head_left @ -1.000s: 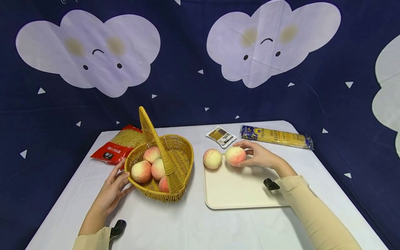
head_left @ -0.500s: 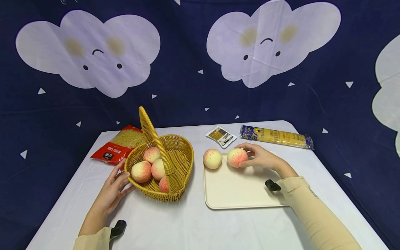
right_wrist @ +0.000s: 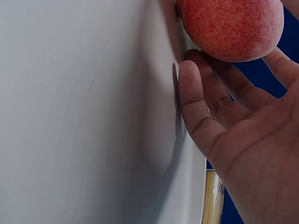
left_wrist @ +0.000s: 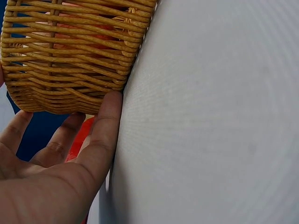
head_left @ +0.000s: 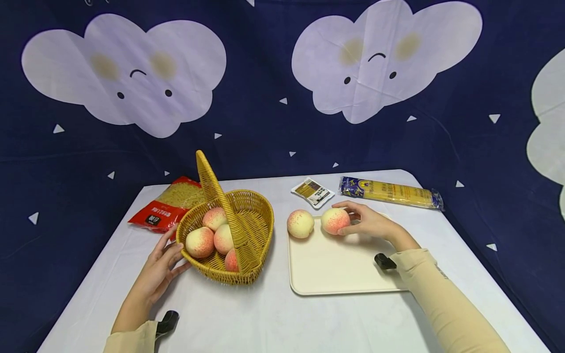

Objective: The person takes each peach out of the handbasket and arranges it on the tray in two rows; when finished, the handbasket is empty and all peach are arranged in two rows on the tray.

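Head view: white table [head_left: 220,318], navy backdrop [head_left: 260,98]

Over my feed I've got a plain beige left sleeve [head_left: 131,339] and a matching right sleeve [head_left: 448,304], right cuff kinda bunched and creased, with tiny dark markings [head_left: 441,273] I can't read. There's a stubby, rounded black gadget poking out by each cuff, left gadget [head_left: 167,322] and right gadget [head_left: 384,261] alike.

White table [head_left: 238,318]: before you
Wicker basket [head_left: 225,277]: your 10 o'clock from its centre
Red bag [head_left: 169,208]: 10 o'clock, beyond the basket
Small packet [head_left: 312,192]: 1 o'clock
Long yellow packet [head_left: 390,192]: 2 o'clock, near the far edge
Cream tray [head_left: 335,269]: 3 o'clock
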The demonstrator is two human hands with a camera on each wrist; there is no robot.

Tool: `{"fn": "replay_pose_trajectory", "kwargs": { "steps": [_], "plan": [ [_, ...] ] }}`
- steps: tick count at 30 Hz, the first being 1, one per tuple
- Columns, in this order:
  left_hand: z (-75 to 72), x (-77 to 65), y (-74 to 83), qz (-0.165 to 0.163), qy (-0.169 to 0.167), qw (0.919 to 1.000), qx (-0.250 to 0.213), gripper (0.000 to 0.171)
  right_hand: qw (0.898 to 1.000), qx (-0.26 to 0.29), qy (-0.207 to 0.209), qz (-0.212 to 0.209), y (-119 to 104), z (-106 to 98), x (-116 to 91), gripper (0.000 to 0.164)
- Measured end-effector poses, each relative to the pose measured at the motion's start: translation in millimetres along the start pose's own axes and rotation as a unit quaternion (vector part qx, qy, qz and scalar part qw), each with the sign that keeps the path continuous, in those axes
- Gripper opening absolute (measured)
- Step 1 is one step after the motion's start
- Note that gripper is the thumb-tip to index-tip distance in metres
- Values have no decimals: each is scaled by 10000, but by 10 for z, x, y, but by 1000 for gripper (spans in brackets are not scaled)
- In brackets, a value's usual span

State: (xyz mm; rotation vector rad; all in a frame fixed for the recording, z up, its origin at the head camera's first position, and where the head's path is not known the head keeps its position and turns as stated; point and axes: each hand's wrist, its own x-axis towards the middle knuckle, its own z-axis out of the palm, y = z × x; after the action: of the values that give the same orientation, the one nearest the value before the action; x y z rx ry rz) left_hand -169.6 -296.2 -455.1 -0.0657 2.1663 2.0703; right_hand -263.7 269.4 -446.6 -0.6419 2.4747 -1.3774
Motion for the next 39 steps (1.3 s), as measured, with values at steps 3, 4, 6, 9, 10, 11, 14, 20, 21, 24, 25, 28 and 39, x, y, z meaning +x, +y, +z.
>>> {"fn": "replay_pose_trajectory", "kwargs": {
  "steps": [3, 4, 6, 9, 10, 11, 14, 20, 21, 24, 25, 28, 39],
  "plan": [
    [3, -3, 2, 6, -5, 10000, -8, 73, 10000, -3, -50, 29, -2, -12, -5, 75],
    [3, -4, 3, 7, -6, 10000, -8, 73, 10000, -4, -71, 31, -4, -16, -8, 75],
    [4, -6, 3, 10, -8, 10000, -6, 73, 9999, 2, -117, 56, -7, -23, -14, 77],
    [0, -9, 2, 3, -2, 10000, 20, 73, 9998, 48, -163, 130, -5, -32, -18, 79],
    [-2, -9, 2, 0, -2, 10000, 26, 73, 9997, 53, -179, 137, -2, -32, -18, 79],
    [-3, -9, 3, -1, -6, 10000, 33, 73, 9997, 66, -184, 148, 2, -31, -16, 79],
    [-6, -9, 9, -5, -1, 10000, 22, 73, 9998, 67, -143, 119, -2, -13, 1, 77],
    [-6, -4, 13, -19, 15, 10000, 14, 72, 9999, 129, -58, -95, -33, 70, 91, 78],
    [-5, -3, 11, -23, 8, 10000, 26, 72, 9998, 152, -61, -97, -33, 83, 104, 80],
    [-6, -1, 2, -49, 6, 10000, 58, 73, 9998, 174, -92, -70, -31, 106, 125, 84],
    [-6, -2, -1, -55, 13, 10000, 63, 73, 9998, 176, -105, -52, -31, 109, 128, 85],
    [-9, -3, -2, -42, 22, 10000, 70, 72, 9999, 101, -78, -26, -46, 106, 112, 85],
    [-1, -7, 5, -52, 27, 10000, 23, 72, 9998, -148, 80, -110, -50, 38, 50, 68]
  ]
}}
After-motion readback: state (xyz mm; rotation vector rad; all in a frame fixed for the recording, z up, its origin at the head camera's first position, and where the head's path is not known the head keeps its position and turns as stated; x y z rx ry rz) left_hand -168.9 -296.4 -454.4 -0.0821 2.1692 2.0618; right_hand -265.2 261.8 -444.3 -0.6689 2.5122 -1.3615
